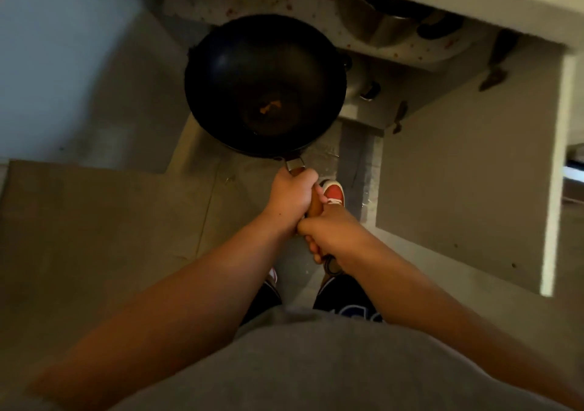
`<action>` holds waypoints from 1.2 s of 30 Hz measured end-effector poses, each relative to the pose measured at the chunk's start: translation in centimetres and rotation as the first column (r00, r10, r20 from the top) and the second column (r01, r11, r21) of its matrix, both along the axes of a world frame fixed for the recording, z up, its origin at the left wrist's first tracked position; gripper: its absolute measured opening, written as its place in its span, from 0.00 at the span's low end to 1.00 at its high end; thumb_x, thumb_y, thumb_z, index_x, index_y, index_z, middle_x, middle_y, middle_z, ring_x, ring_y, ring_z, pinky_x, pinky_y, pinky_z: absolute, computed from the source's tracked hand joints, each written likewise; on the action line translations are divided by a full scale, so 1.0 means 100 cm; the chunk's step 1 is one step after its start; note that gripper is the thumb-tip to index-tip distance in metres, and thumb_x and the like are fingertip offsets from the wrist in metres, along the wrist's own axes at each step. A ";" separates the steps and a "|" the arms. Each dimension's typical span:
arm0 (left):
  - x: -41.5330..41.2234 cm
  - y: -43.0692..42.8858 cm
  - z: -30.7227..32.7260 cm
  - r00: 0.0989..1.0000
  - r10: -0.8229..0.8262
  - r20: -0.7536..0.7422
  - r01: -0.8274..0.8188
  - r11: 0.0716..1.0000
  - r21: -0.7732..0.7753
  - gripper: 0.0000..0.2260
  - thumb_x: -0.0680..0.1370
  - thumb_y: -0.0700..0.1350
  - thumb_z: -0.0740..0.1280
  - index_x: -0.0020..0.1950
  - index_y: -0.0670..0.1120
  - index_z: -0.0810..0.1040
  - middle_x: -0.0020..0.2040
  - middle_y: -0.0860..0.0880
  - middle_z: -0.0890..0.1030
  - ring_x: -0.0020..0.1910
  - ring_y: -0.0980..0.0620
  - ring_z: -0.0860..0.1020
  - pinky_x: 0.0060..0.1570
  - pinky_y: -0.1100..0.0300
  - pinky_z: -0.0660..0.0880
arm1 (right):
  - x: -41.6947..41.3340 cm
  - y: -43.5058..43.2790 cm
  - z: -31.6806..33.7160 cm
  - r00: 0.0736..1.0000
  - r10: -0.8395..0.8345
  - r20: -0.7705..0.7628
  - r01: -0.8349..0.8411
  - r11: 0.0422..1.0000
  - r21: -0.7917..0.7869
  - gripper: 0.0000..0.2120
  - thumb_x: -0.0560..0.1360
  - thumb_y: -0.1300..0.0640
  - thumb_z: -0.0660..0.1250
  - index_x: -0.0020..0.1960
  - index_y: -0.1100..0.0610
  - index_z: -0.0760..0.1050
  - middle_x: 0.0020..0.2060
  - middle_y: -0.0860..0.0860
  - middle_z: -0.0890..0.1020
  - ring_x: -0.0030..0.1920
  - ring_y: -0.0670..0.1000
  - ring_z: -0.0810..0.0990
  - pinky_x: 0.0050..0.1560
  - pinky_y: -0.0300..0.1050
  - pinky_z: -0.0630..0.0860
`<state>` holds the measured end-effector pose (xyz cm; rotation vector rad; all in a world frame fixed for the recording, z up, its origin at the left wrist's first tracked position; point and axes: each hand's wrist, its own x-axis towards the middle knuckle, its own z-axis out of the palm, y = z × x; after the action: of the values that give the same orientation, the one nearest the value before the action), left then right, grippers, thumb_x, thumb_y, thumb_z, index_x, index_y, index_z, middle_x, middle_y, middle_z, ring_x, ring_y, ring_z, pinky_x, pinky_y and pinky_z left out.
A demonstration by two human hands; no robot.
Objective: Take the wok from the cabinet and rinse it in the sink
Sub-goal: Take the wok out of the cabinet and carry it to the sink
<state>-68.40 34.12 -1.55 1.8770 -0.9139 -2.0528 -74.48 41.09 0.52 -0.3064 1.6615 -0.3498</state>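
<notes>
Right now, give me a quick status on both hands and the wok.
Left hand and right hand both clamped on the wooden handle. Wok held out of the cabinet, above the floor. Sink not in view; cabinet door open on the right.

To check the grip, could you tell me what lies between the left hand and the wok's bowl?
In the head view, only a short bare metal neck of the handle separates the left hand from the wok.

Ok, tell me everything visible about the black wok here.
The round black wok looks like dark metal, deep-bowled, with an orange speck near its bottom. A metal neck joins a wooden handle, gripped by the left hand ahead and the right hand behind. It is held level, above the floor, before the open cabinet.
</notes>
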 end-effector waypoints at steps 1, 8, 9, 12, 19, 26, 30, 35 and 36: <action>0.003 0.009 0.010 1.000 -0.017 -0.005 0.017 1.000 0.003 0.08 0.77 0.37 0.62 0.39 0.38 0.75 0.28 0.44 0.76 0.26 0.48 0.76 0.29 0.61 0.75 | 0.005 0.011 0.012 1.000 -0.028 0.005 0.028 1.000 0.003 0.04 0.65 0.64 0.65 0.32 0.57 0.73 0.16 0.49 0.74 0.18 0.48 0.72 0.23 0.40 0.73; 0.025 0.064 0.079 0.984 -0.176 -0.033 0.178 0.982 0.069 0.21 0.74 0.44 0.67 0.63 0.34 0.76 0.58 0.32 0.80 0.57 0.32 0.80 0.59 0.37 0.77 | 0.036 0.073 0.099 0.984 -0.180 0.009 0.179 0.983 0.042 0.05 0.70 0.63 0.66 0.35 0.60 0.75 0.18 0.49 0.75 0.19 0.47 0.73 0.25 0.40 0.73; 0.028 0.070 0.092 0.978 -0.204 -0.042 0.206 0.976 0.067 0.23 0.73 0.45 0.67 0.64 0.34 0.75 0.59 0.32 0.79 0.58 0.32 0.79 0.59 0.36 0.76 | 0.040 0.080 0.113 0.979 -0.203 0.007 0.203 0.978 0.041 0.06 0.70 0.63 0.66 0.35 0.60 0.75 0.18 0.49 0.75 0.19 0.47 0.73 0.25 0.39 0.73; 0.038 0.085 0.124 0.947 -0.316 -0.060 0.318 0.947 0.032 0.26 0.69 0.47 0.66 0.62 0.32 0.75 0.54 0.31 0.80 0.52 0.34 0.81 0.56 0.36 0.78 | 0.057 0.099 0.153 0.947 -0.321 0.026 0.320 0.947 0.030 0.07 0.71 0.67 0.65 0.34 0.61 0.73 0.16 0.49 0.73 0.16 0.45 0.71 0.21 0.35 0.71; 0.045 0.116 0.173 0.770 -0.623 -0.139 0.624 0.781 -0.041 0.08 0.74 0.45 0.66 0.43 0.40 0.76 0.27 0.48 0.82 0.26 0.55 0.81 0.30 0.62 0.77 | 0.088 0.140 0.208 0.823 -0.567 0.019 0.568 0.823 0.004 0.07 0.71 0.68 0.67 0.36 0.59 0.74 0.19 0.49 0.74 0.19 0.46 0.73 0.25 0.38 0.73; 0.002 0.138 0.208 0.590 -0.779 -0.213 0.765 0.624 -0.158 0.09 0.75 0.40 0.65 0.53 0.38 0.74 0.25 0.51 0.79 0.22 0.56 0.79 0.23 0.65 0.74 | 0.079 0.166 0.230 0.635 -0.772 -0.029 0.766 0.634 -0.106 0.04 0.71 0.69 0.64 0.39 0.62 0.73 0.19 0.52 0.73 0.18 0.49 0.71 0.23 0.40 0.71; -0.034 0.151 0.217 0.522 -0.809 -0.272 0.800 0.574 -0.173 0.05 0.74 0.39 0.65 0.49 0.41 0.72 0.27 0.49 0.78 0.24 0.51 0.77 0.31 0.55 0.77 | 0.057 0.178 0.237 0.565 -0.825 -0.017 0.813 0.560 -0.156 0.02 0.71 0.68 0.63 0.43 0.65 0.75 0.22 0.55 0.73 0.17 0.51 0.72 0.20 0.40 0.71; -0.091 0.178 0.225 0.455 -0.847 -0.276 0.838 0.512 -0.188 0.06 0.74 0.38 0.65 0.49 0.44 0.71 0.27 0.49 0.76 0.24 0.52 0.75 0.26 0.58 0.76 | 0.013 0.204 0.239 0.482 -0.876 0.038 0.853 0.458 -0.251 0.07 0.72 0.69 0.63 0.36 0.64 0.73 0.19 0.54 0.73 0.17 0.52 0.71 0.21 0.41 0.71; -0.103 0.186 0.225 0.445 -0.856 -0.262 0.843 0.500 -0.200 0.05 0.74 0.38 0.65 0.48 0.44 0.71 0.26 0.49 0.76 0.23 0.53 0.75 0.26 0.58 0.76 | 0.003 0.211 0.239 0.471 -0.881 0.045 0.858 0.446 -0.256 0.06 0.72 0.69 0.63 0.37 0.64 0.73 0.19 0.54 0.73 0.17 0.52 0.71 0.22 0.43 0.72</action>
<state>-78.67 52.68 20.99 0.9671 -2.0821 -2.6829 -74.18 62.17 24.46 0.4338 1.7578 -1.3695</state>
